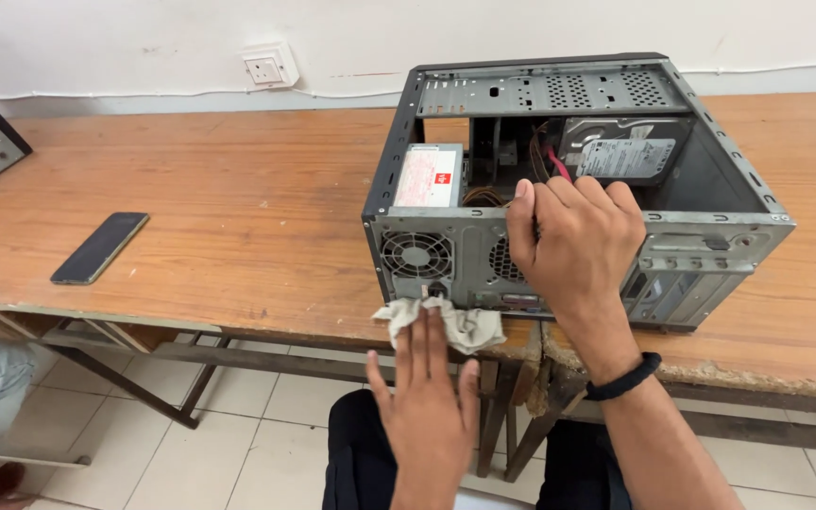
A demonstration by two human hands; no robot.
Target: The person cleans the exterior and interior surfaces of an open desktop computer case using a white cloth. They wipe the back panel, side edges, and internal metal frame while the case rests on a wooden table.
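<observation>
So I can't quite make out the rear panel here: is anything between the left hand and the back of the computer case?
Yes. A crumpled grey cloth lies between the left hand and the computer case, fingertips pressing it against the lower rear panel.

Both forearms bare, no sleeves in view. Right hand (573,241): no rings visible, nails short. Right wrist carries a plain black band (623,378), narrow, rounded like a cord or hair tie. Left hand (427,401): no rings, no band visible; wrist runs out of view at lower edge. Legs in black trousers (356,453).
</observation>
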